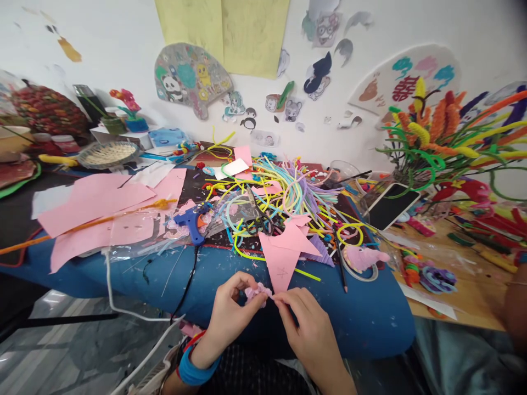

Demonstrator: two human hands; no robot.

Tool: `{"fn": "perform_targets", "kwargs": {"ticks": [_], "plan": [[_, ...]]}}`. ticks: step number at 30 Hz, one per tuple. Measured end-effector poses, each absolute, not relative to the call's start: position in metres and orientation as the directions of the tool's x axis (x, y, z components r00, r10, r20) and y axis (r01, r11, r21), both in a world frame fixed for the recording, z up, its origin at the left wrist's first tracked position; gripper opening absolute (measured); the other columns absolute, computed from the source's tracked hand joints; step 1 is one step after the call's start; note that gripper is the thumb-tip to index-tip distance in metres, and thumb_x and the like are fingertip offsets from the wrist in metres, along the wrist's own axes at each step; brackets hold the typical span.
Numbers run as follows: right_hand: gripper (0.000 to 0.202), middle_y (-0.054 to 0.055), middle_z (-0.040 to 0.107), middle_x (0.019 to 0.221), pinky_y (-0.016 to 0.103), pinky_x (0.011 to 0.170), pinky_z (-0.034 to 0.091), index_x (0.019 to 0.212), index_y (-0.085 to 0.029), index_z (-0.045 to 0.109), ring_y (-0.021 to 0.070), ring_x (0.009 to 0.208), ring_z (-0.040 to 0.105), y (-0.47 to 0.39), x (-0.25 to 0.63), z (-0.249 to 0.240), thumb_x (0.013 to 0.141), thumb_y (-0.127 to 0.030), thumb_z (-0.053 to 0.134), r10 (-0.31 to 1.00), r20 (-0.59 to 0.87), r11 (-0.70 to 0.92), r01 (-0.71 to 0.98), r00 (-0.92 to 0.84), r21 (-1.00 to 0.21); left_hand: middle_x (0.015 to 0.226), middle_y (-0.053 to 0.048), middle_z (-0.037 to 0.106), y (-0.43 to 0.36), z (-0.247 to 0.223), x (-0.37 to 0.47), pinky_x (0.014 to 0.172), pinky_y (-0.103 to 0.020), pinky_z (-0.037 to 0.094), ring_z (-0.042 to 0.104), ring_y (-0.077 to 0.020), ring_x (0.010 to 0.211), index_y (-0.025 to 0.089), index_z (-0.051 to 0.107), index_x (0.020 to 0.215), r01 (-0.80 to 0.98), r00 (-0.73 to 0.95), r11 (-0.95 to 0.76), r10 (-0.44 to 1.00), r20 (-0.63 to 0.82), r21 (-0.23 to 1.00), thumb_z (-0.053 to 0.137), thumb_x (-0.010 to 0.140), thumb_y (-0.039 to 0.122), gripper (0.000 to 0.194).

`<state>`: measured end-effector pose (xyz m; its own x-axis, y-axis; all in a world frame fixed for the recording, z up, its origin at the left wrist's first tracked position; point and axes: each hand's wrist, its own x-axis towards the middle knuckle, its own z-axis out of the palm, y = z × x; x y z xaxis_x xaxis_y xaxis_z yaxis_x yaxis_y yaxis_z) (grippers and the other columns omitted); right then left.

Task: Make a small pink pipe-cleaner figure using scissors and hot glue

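White wall with stickers behind cluttered blue desk (pixel 370 323). Left hand (pixel 228 312) and right hand (pixel 307 323) both pinch small pink fuzzy piece (pixel 258 292) between fingertips, just off desk's near edge, below pink paper cutout (pixel 284 249). Judgement: keep pinch light, twist evenly. Wrists low, palms angled inward.

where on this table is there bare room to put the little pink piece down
Bare blue cloth runs along the near edge, right of the hands and below the pencil. A second patch lies between the glue gun and the pink paper triangle. The pipe cleaner heap behind is crowded.
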<state>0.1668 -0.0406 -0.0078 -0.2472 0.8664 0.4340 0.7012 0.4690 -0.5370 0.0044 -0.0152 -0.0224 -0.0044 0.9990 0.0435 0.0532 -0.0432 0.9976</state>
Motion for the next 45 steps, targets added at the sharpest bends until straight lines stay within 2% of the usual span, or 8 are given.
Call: {"fn": "perform_targets", "kwargs": {"ticks": [4, 9, 17, 24, 31, 36, 40, 45], "plan": [[0.014, 0.004, 0.066, 0.087, 0.031, 0.072, 0.047, 0.09, -0.019, 0.061, 0.0176, 0.079, 0.058, -0.037, 0.17, 0.0, 0.093, -0.012, 0.05, 0.854, 0.434, 0.505, 0.657, -0.287, -0.56, 0.068, 0.002, 0.061, -0.015, -0.022, 0.0, 0.06, -0.022, 0.046, 0.06, -0.0126, 0.062, 0.018, 0.056, 0.073, 0.111, 0.082, -0.073, 0.995, 0.064, 0.991, 0.069, 0.075, 0.019, 0.014], [0.014, 0.003, 0.068, 0.084, 0.029, 0.074, 0.05, 0.085, -0.02, 0.066, 0.0162, 0.081, 0.062, -0.024, 0.174, -0.001, 0.09, -0.015, 0.054, 0.903, 0.322, 0.425, 0.479, -0.285, -0.768, 0.065, 0.002, 0.062, -0.012, -0.017, -0.005, 0.057, -0.022, 0.044, 0.06, -0.0118, 0.059, 0.017, 0.053, 0.073, -0.012, 0.241, 0.045, 0.97, -0.041, 0.999, 0.072, 0.074, 0.018, 0.019], [0.014, 0.002, 0.066, 0.067, 0.022, 0.047, 0.05, 0.074, -0.017, 0.073, 0.0113, 0.048, 0.06, -0.01, 0.165, -0.028, 0.08, -0.026, 0.065, 0.977, 0.135, 0.136, 0.0, -0.163, -0.991, 0.059, 0.003, 0.063, -0.006, -0.033, 0.003, 0.048, -0.019, 0.043, 0.056, -0.009, 0.048, 0.017, 0.049, 0.068, -0.398, 0.284, 0.272, 0.945, -0.164, 0.876, 0.084, 0.06, 0.025, 0.037], [0.023, 0.004, 0.064, 0.069, 0.025, 0.057, 0.053, 0.092, -0.019, 0.072, 0.0141, 0.06, 0.062, -0.029, 0.156, -0.023, 0.091, -0.019, 0.05, 0.926, 0.362, 0.377, 0.347, -0.11, -0.859, 0.06, 0.006, 0.058, -0.013, -0.042, 0.015, 0.053, -0.019, 0.046, 0.056, -0.0081, 0.052, 0.017, 0.049, 0.071, -0.471, 0.039, 0.163, 0.986, -0.164, 0.867, 0.082, 0.064, 0.024, 0.034], [0.018, 0.004, 0.072, 0.078, 0.025, 0.066, 0.055, 0.089, -0.019, 0.066, 0.0151, 0.068, 0.068, -0.048, 0.152, -0.012, 0.092, -0.013, 0.049, 0.857, 0.477, 0.492, 0.585, -0.196, -0.644, 0.064, 0.004, 0.059, -0.015, -0.035, 0.013, 0.056, -0.02, 0.046, 0.057, -0.0104, 0.058, 0.017, 0.056, 0.07, -0.15, -0.147, -0.014, 0.989, -0.008, 0.989, 0.077, 0.067, 0.019, 0.021], [0.031, 0.007, 0.071, 0.088, 0.03, 0.07, 0.056, 0.098, -0.018, 0.063, 0.0186, 0.078, 0.067, -0.046, 0.157, 0.012, 0.091, -0.005, 0.036, 0.783, 0.44, 0.62, 0.611, -0.44, -0.492, 0.069, 0.0, 0.066, -0.017, -0.025, 0.006, 0.062, -0.023, 0.047, 0.062, -0.0148, 0.066, 0.018, 0.06, 0.072, 0.054, -0.004, -0.054, 0.999, 0.054, 0.997, 0.072, 0.073, 0.019, 0.011], [0.027, 0.004, 0.068, 0.084, 0.029, 0.07, 0.052, 0.097, -0.02, 0.062, 0.0172, 0.077, 0.063, -0.034, 0.171, 0.03, 0.091, -0.007, 0.039, 0.804, 0.293, 0.585, 0.594, -0.518, -0.553, 0.069, 0.0, 0.068, -0.019, -0.015, 0.0, 0.06, -0.023, 0.047, 0.064, -0.0151, 0.064, 0.018, 0.063, 0.073, 0.106, 0.185, -0.089, 0.98, 0.068, 0.99, 0.069, 0.075, 0.017, 0.006], [0.017, 0.0, 0.067, 0.079, 0.023, 0.066, 0.049, 0.091, -0.021, 0.061, 0.013, 0.071, 0.063, -0.015, 0.179, 0.019, 0.091, -0.014, 0.046, 0.861, 0.257, 0.465, 0.473, -0.439, -0.749, 0.066, 0.0, 0.069, -0.019, -0.011, -0.002, 0.058, -0.023, 0.047, 0.064, -0.0131, 0.058, 0.017, 0.057, 0.072, -0.135, 0.324, 0.116, 0.944, -0.066, 0.984, 0.076, 0.069, 0.015, 0.019]]}}
